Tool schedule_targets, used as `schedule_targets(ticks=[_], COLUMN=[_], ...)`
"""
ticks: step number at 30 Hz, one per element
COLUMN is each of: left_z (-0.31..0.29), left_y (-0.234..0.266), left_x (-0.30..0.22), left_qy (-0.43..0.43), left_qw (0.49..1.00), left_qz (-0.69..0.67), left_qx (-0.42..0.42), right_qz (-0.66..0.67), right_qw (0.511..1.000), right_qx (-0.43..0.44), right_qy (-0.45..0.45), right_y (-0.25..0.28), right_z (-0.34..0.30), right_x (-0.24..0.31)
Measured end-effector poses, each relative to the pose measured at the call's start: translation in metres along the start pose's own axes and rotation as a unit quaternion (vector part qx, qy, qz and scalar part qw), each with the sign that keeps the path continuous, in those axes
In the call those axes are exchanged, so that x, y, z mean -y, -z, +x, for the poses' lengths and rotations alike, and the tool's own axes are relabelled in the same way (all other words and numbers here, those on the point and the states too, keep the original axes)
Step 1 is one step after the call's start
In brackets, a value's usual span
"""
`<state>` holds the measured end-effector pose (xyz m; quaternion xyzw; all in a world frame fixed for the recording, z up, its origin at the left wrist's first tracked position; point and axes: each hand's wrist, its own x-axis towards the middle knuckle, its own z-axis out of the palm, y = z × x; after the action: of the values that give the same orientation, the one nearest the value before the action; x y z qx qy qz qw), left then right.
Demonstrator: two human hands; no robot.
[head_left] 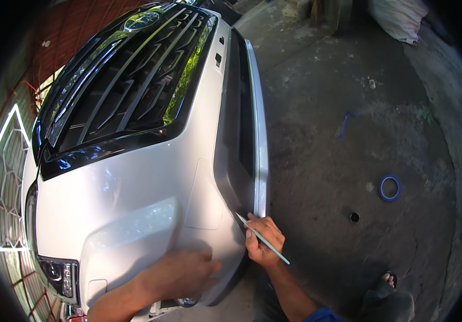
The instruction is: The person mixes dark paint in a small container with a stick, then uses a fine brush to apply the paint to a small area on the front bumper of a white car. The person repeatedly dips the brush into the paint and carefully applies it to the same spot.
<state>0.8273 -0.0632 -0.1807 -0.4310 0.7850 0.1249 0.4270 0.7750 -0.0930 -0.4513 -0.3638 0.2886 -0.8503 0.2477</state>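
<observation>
My right hand (266, 236) grips a slim paintbrush (269, 246) with a pale teal handle. The brush's pale tip meets or nearly meets the edge between the white car bumper (150, 161) and its dark grey lower trim (233, 177); contact is unclear. Beside that trim runs a silver lower strip (261, 161), close to my right fingers. My left hand (185, 273) is over the bumper's near corner, smeared by motion, so its fingers and any contact with the paint cannot be made out.
A black grille (123, 80) and headlight (59, 276) belong to the same car. On the concrete floor lie a blue tape roll (390, 199), a small dark round container (354, 217) and a blue tape strip (343, 126). A white sack (400, 19) stands far right.
</observation>
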Motion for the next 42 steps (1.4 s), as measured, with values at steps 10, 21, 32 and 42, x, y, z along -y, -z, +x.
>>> schedule_targets(ticks=[10,21,32,42], left_z=[0.002,0.001,0.002,0.002], left_y=[0.004,0.013,0.014,0.009], left_x=[-0.001,-0.008,-0.008,-0.002], left_qy=[-0.005,0.014,0.013,0.001], left_qw=[1.000,1.000,1.000,1.000], left_qz=[-0.003,-0.014,-0.026,-0.010], left_qx=[-0.004,0.013,0.008,0.010], right_qz=[-0.031,-0.059,-0.061,-0.061], right_qw=[0.999,0.996,0.995,0.996], right_qx=[0.037,0.068,0.083,0.068], right_qy=[0.016,0.010,-0.005,0.011], right_y=[0.003,0.006,0.008,0.006], right_z=[0.007,0.015,0.021,0.019], right_x=[0.004,0.009,0.014,0.010])
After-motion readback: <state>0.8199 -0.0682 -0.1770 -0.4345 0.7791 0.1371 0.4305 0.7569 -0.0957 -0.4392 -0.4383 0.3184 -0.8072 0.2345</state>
